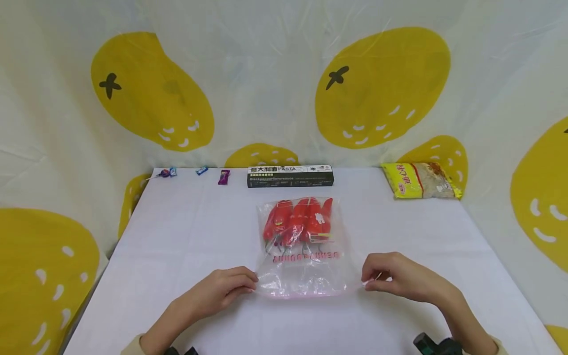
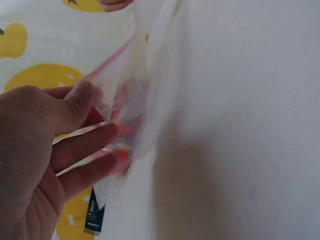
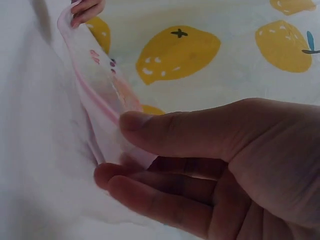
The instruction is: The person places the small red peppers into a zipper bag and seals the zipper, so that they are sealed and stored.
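A clear plastic bag [image 1: 306,281] with a pink edge and red lettering lies at the middle of the table. Several red chili peppers [image 1: 295,222] show through its far part. At the near left corner, my left hand [image 1: 230,286] pinches the bag's edge. My right hand [image 1: 399,276] pinches the near right corner between thumb and fingers. In the left wrist view, the thumb of the left hand [image 2: 55,135] presses the film near the pink edge. The right wrist view has the right hand [image 3: 200,160] on the other end of that edge.
A black and white pasta box [image 1: 290,176] stands behind the bag. To the back right lies a yellow packet [image 1: 421,181]. A lollipop [image 1: 164,173], blue-wrapped candies [image 1: 201,170] and a purple-wrapped candy [image 1: 224,177] lie at the back left. A lemon-print curtain rises behind the table.
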`<state>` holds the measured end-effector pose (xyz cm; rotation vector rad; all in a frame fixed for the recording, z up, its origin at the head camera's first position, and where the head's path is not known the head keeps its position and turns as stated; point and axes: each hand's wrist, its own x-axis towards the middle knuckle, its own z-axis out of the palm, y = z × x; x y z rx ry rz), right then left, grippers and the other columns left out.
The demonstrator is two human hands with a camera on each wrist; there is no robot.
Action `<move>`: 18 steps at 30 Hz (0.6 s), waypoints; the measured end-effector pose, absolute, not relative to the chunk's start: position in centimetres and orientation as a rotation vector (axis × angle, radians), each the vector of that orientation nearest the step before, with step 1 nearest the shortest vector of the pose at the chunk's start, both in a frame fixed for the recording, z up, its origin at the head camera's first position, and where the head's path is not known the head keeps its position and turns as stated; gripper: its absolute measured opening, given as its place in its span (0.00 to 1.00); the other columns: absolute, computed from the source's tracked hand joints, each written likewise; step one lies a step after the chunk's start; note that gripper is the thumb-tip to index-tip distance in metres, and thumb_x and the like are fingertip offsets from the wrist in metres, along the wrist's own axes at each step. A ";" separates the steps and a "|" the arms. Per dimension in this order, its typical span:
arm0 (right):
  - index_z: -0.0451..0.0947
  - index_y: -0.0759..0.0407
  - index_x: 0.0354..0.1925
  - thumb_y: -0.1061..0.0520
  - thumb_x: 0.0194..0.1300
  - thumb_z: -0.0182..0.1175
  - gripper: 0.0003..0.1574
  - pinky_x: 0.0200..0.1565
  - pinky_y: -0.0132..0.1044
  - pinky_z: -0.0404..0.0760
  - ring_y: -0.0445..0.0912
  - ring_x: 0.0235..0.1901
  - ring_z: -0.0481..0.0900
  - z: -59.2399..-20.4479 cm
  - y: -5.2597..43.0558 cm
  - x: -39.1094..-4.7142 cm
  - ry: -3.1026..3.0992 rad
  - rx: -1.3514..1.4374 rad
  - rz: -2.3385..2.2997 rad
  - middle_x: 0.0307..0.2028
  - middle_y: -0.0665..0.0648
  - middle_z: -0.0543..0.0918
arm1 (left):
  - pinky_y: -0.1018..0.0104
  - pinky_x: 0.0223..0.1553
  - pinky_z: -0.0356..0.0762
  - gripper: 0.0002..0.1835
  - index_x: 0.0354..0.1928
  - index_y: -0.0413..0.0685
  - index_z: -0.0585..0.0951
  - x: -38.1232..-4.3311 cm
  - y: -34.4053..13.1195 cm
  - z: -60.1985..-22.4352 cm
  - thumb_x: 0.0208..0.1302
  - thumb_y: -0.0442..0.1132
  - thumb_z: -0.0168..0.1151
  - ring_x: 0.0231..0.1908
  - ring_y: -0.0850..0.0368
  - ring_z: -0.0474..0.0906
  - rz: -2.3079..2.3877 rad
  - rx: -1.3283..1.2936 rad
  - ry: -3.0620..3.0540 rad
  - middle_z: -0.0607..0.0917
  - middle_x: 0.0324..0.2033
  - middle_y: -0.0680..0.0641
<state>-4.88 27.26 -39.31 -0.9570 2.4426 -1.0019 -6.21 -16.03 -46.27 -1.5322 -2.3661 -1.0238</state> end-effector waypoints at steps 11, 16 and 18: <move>0.80 0.48 0.45 0.47 0.61 0.62 0.15 0.31 0.27 0.81 0.33 0.28 0.78 -39.9 26.6 -5.1 2.334 -0.775 -0.918 0.40 0.48 0.85 | 0.77 0.41 0.74 0.09 0.38 0.60 0.83 -5.4 -15.9 -46.4 0.54 0.48 0.67 0.44 0.70 0.79 -0.800 -1.380 -2.403 0.84 0.42 0.61; 0.78 0.42 0.49 0.40 0.60 0.61 0.20 0.33 0.26 0.79 0.32 0.34 0.76 -38.0 26.0 -6.6 2.647 -0.746 -0.811 0.44 0.44 0.83 | 0.76 0.35 0.74 0.06 0.34 0.59 0.85 -7.4 -15.2 -43.8 0.54 0.48 0.68 0.39 0.69 0.80 -0.770 -1.171 -2.336 0.86 0.37 0.61; 0.77 0.41 0.50 0.40 0.59 0.62 0.21 0.35 0.27 0.80 0.33 0.37 0.76 -37.5 25.6 -7.7 2.795 -0.741 -0.813 0.44 0.42 0.83 | 0.73 0.36 0.77 0.06 0.34 0.58 0.85 -8.6 -14.7 -42.4 0.55 0.47 0.67 0.39 0.67 0.81 -0.767 -1.050 -2.346 0.87 0.36 0.59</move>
